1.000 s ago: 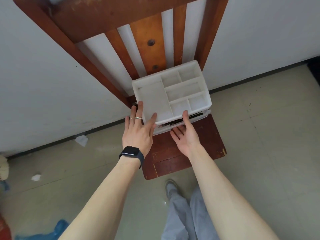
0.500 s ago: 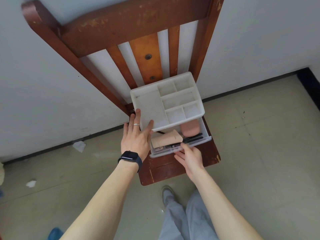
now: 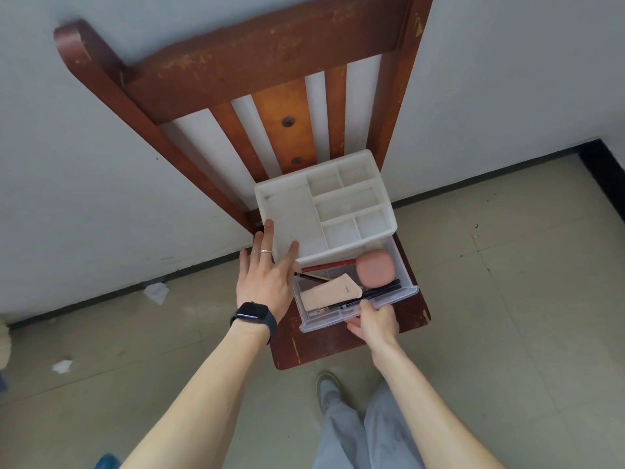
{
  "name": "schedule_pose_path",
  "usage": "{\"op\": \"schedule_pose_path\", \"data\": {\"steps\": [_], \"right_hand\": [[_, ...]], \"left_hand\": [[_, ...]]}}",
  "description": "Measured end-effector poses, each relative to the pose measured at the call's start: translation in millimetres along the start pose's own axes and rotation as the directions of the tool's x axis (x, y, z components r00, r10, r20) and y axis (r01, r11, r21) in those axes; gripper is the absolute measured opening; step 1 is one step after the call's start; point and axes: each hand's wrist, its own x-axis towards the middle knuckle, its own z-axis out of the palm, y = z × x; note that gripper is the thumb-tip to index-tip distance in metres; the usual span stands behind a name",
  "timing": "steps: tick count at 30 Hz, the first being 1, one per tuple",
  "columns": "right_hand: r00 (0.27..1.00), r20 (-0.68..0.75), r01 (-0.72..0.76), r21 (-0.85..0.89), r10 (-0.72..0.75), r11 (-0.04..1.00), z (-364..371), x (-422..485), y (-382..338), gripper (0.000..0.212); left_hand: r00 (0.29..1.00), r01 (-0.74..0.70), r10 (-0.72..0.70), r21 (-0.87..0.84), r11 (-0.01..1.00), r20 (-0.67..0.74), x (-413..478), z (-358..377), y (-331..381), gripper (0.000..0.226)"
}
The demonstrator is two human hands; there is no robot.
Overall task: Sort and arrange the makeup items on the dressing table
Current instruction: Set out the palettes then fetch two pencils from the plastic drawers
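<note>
At the front of the chair seat (image 3: 338,346), the right hand (image 3: 373,321) has its grip curled round the front lip of the clear drawer (image 3: 406,294), which stands drawn out of the white organizer (image 3: 294,214). Jumbled inside the drawer are a beige tube (image 3: 329,294), black pencils (image 3: 380,292), a red pencil (image 3: 326,266) and a pink puff (image 3: 375,268). The left hand (image 3: 267,279), fingers straight and grasping nothing, braces the organizer's near left corner. Beyond are the divided top compartments, the likely homes for these items. The step in hand looks like opening up to sort. Next, the right hand should release the drawer and lift items out singly.
</note>
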Motion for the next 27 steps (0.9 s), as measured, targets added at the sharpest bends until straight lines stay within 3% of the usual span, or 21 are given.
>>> {"op": "schedule_pose_path", "data": {"steps": [2,5,8,10,13,15,19,22,27], "right_hand": [[1.0,0.021,0.005,-0.03,-0.004,1.0,-4.8,-5.5,-1.0,0.035],[0.998,0.046,0.041,-0.216,-0.032,0.975,-21.9,-18.0,-0.3,0.044],[0.964,0.04,0.244,-0.527,-0.263,0.814,-44.2,-31.8,0.4,0.03],[0.863,0.037,0.408,-0.639,-0.504,0.652,-52.1,-37.3,-9.1,0.023],[0.683,0.14,0.582,-0.697,-0.717,0.419,-49.7,-35.1,-35.4,0.014],[0.652,0.314,0.585,-0.787,-0.691,0.194,-42.8,-26.4,-55.6,0.036],[0.717,0.479,0.45,-0.873,-0.506,-0.19,-26.9,-8.1,-79.7,0.059],[0.712,0.503,0.396,-0.864,-0.49,-0.312,-20.1,-4.1,-85.9,0.056],[0.679,0.539,0.377,-0.839,-0.499,-0.393,-20.9,-1.1,-91.4,0.053]], "left_hand": [[1.0,0.02,-0.02,-0.029,0.999,-0.001,-2.5,-1.9,4.8,0.049],[0.994,-0.017,0.01,-0.071,0.997,-0.104,-14.1,-7.8,16.4,0.062],[0.954,-0.2,0.164,-0.125,0.972,-0.253,-34.6,-4.7,34.4,0.073],[0.948,-0.265,0.224,-0.171,0.949,-0.225,-43.6,3.1,50.4,0.065],[0.982,-0.185,0.188,-0.2,0.962,-0.006,-43.7,16.7,71.6,0.053],[0.986,-0.111,0.127,-0.144,0.983,0.108,-35.9,25.4,76.3,0.054],[0.987,-0.025,0.032,-0.045,0.999,0.154,-23.1,32.3,75.1,0.051],[0.986,-0.058,0.057,0.004,0.998,0.156,-18.7,36.8,71.6,0.043],[0.987,-0.067,0.071,-0.028,0.997,0.145,-10.3,37.7,66.2,0.039]]}}
